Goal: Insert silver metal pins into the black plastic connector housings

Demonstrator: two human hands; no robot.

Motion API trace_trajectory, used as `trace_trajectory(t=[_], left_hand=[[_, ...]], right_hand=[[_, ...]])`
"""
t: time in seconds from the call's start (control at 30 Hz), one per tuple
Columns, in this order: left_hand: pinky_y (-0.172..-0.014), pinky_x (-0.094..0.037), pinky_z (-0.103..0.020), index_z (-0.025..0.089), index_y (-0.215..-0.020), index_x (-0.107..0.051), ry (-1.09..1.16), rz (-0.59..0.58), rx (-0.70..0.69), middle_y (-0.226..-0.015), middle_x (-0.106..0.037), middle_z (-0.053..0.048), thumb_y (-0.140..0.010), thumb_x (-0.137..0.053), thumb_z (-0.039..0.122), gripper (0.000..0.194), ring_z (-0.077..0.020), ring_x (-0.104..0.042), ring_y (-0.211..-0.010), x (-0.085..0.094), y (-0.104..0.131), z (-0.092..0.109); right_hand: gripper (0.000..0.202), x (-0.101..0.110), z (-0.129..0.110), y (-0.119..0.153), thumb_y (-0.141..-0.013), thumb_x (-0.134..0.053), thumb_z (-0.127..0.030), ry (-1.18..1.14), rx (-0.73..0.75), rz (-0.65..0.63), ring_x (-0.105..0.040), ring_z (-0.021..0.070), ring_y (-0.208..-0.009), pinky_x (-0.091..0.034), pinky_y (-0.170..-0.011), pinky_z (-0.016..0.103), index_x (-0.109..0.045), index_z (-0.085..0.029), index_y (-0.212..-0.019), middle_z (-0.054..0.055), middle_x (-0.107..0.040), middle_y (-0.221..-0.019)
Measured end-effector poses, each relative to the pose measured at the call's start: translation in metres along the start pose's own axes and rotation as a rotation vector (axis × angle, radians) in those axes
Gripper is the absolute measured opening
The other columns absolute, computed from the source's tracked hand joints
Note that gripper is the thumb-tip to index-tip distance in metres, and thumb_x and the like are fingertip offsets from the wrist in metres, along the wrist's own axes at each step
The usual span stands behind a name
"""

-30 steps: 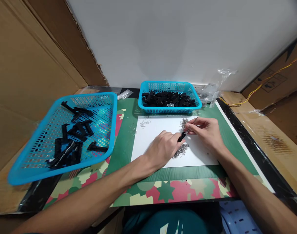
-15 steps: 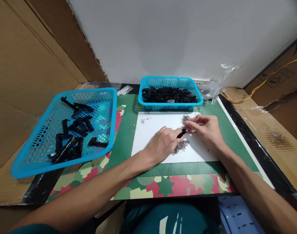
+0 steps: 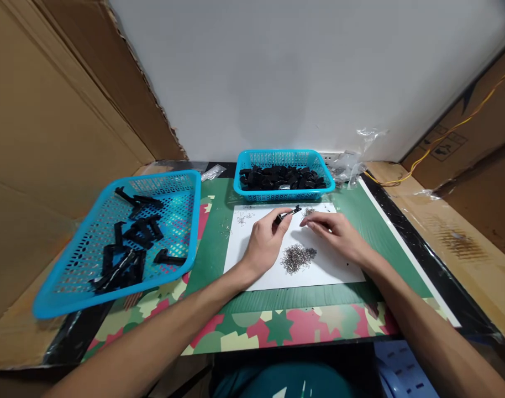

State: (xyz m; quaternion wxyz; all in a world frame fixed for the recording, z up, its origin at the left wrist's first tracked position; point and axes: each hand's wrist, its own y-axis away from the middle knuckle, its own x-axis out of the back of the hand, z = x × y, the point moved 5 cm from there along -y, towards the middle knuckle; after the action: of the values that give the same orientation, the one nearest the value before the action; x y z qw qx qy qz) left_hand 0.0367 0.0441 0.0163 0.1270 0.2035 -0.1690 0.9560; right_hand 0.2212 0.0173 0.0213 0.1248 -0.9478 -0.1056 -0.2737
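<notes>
My left hand [image 3: 264, 240] is closed around a black plastic part [image 3: 294, 210], long and narrow, whose far end sticks out past the thumb. It is raised over a white sheet [image 3: 256, 279]. My right hand [image 3: 337, 235] is just to its right, apart from the part, thumb and fingertips brought together in a pinch. Anything between those fingertips is too small to make out. Beyond them is a small heap of tiny metal pieces, possibly springs [image 3: 308, 211]. A bigger heap of such metal pieces [image 3: 296, 258] lies on the sheet below both hands.
A blue basket [image 3: 196, 221] at left contains several long black parts [image 3: 142, 231]. Against the wall, a smaller blue basket [image 3: 283, 196] is full of black pieces [image 3: 273, 177]. Clear plastic bags [image 3: 346, 166] lie beside it. Cardboard [image 3: 451, 221] borders the right side.
My hands have separated; before, both were together at the black part. The left hand has shifted left and tilted the part up, uncovering the larger metal heap. The camera view has shifted slightly.
</notes>
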Motion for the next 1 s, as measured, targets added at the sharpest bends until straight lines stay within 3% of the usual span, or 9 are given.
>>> trace_trajectory(t=[0.07,0.13,0.23,0.4,0.67,1.0], left_hand=[[-0.072,-0.050,-0.030,0.018,-0.125,-0.069,0.019,0.025,0.013,-0.098,-0.075,-0.005,-0.104,-0.057,0.035,0.030,-0.0167,-0.062,-0.077,0.001,0.000,-0.002],[-0.066,-0.046,-0.028,0.018,-0.125,-0.068,0.035,0.032,0.025,-0.084,-0.068,-0.001,-0.103,-0.058,0.032,0.029,-0.0153,-0.056,-0.069,0.001,0.001,-0.003],[-0.059,-0.040,-0.027,0.019,-0.119,-0.070,0.060,0.003,0.042,-0.076,-0.063,0.001,-0.102,-0.058,0.031,0.024,-0.0137,-0.049,-0.062,0.000,0.001,-0.003],[-0.068,-0.045,-0.029,0.018,-0.106,-0.073,0.109,-0.048,0.019,-0.099,-0.075,-0.004,-0.103,-0.056,0.028,0.021,-0.0142,-0.057,-0.072,-0.002,0.002,-0.001],[-0.062,-0.038,-0.029,0.017,-0.101,-0.073,0.101,-0.072,0.038,-0.087,-0.072,-0.002,-0.103,-0.056,0.032,0.023,-0.0135,-0.049,-0.066,-0.005,0.003,-0.001],[-0.065,-0.039,-0.029,0.017,-0.101,-0.073,0.107,-0.093,0.038,-0.090,-0.073,-0.003,-0.103,-0.055,0.031,0.023,-0.0138,-0.051,-0.068,-0.006,0.004,0.000]], right_hand=[[0.023,-0.007,0.000,0.001,-0.103,-0.058,-0.032,0.042,0.011,-0.106,-0.066,0.0186,-0.083,-0.047,-0.074,0.031,-0.078,-0.020,-0.103,0.006,-0.076,-0.096],[0.019,-0.014,0.000,0.002,-0.100,-0.063,-0.031,0.064,0.003,-0.197,-0.060,0.0166,-0.073,-0.043,-0.067,0.029,-0.078,-0.021,-0.105,0.003,-0.071,-0.083],[0.017,-0.016,0.001,0.002,-0.099,-0.066,-0.030,0.071,-0.010,-0.244,-0.055,0.0149,-0.067,-0.041,-0.064,0.028,-0.079,-0.020,-0.105,0.000,-0.063,-0.075],[0.015,-0.013,0.005,0.003,-0.099,-0.067,-0.028,0.088,-0.011,-0.245,-0.055,0.0145,-0.069,-0.041,-0.065,0.027,-0.078,-0.021,-0.106,0.000,-0.064,-0.079],[0.011,-0.013,0.003,0.001,-0.096,-0.065,-0.022,0.081,-0.010,-0.253,-0.057,0.0144,-0.071,-0.043,-0.067,0.027,-0.073,-0.019,-0.090,0.001,-0.066,-0.083],[0.012,-0.009,0.006,0.002,-0.099,-0.062,-0.024,0.146,-0.025,-0.193,-0.063,0.0173,-0.078,-0.046,-0.071,0.029,-0.074,-0.020,-0.100,0.004,-0.072,-0.091]])
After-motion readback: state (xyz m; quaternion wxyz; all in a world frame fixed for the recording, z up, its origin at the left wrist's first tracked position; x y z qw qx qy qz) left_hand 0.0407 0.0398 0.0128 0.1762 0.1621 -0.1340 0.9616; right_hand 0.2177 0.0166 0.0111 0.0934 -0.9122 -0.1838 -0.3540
